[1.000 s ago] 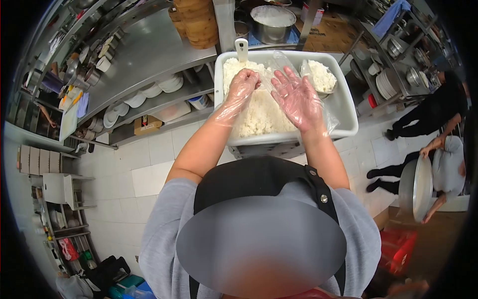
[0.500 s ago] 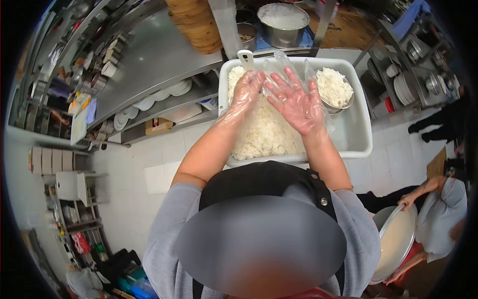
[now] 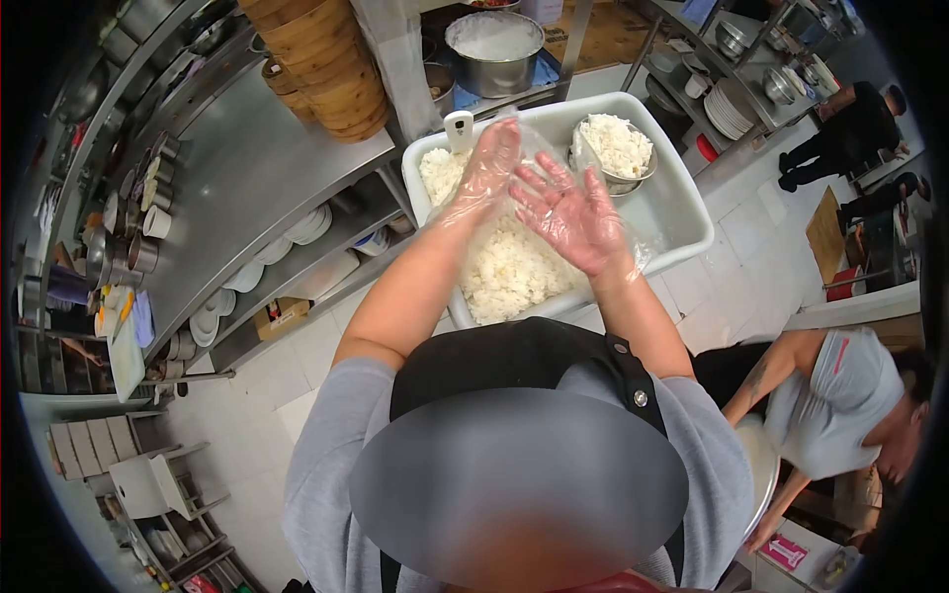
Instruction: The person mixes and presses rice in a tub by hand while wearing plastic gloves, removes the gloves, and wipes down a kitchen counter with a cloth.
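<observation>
Both of my hands wear clear plastic gloves and are over a large white tub [image 3: 672,212]. Loose cooked rice [image 3: 514,277] lies in the tub's left part. My left hand [image 3: 489,163] is seen edge-on with its fingers stretched upward, holding nothing I can see. Beside it, a white handle [image 3: 459,128] stands up from the rice at the far left corner. My right hand [image 3: 573,212] is turned palm up, fingers spread, with nothing on it. Beyond that hand, a metal bowl [image 3: 636,185] heaped with rice sits in the tub's far right corner.
Stacked bamboo steamers [image 3: 336,84] stand on a steel counter [image 3: 237,148] at left. A metal pot [image 3: 494,64] with white contents is behind the tub. At right, a co-worker [image 3: 830,395] bends over a large basin [image 3: 759,460]. Shelves hold plates [image 3: 730,114].
My left hand's fingers have gone from curled to stretched out. The view has turned, so the tub appears tilted and further left. The co-worker with the basin has come closer.
</observation>
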Demonstrator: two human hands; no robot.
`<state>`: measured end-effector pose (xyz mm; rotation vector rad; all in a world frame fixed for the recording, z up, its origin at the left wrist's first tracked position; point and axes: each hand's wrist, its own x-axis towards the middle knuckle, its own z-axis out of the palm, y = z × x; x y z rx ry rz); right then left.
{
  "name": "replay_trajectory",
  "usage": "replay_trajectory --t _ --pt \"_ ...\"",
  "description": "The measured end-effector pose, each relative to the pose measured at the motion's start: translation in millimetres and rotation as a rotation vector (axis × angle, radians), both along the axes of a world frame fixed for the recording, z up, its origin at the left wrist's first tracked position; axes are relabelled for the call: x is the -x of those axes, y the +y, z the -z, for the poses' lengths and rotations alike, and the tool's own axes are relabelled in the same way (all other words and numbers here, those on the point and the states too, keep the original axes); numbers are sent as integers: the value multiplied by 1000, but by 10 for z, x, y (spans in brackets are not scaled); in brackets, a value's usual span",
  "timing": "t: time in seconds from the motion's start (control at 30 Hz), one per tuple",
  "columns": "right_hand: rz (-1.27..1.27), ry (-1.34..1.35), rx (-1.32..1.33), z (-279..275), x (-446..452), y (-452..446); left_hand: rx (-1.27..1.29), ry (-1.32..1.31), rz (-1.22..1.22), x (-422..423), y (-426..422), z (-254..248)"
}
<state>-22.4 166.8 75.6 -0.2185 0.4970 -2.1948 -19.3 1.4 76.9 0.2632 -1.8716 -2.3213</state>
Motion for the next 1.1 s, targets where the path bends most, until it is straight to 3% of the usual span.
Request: replay_trajectory --t 0.03,0.13,0.17,0.27,0.3,0.43,0.53,0.6,0.9,0.97,1.1 --pt "1 2 0 29 -5 -33 131 26 4 7 1 -14" --pt "-37 58 -31 75 -21 -87 187 -41 16 16 47 -108" --pt "-47 59 -24 73 -26 -89 165 18 -153 27 116 -115" --pt "-47 68 -36 15 -32 -73 365 55 -206 182 -113 78" --pt "-40 70 -65 -1 -36 -62 270 1 -183 123 -74 -42" --pt "-51 152 -69 102 -68 -29 290 -24 -178 168 -71 -4" --pt "-3 219 -86 144 -197 32 225 79 -235 170 -9 -17" --pt "78 263 -280 150 -300 109 282 12 -185 175 24 12" --pt "47 78 -206 414 -163 472 417 -68 -141 111 208 218" --pt "55 54 -236 397 -65 441 141 -157 -60 35 189 138" --pt "71 17 -321 591 49 295 141 -22 102 -40 214 159"
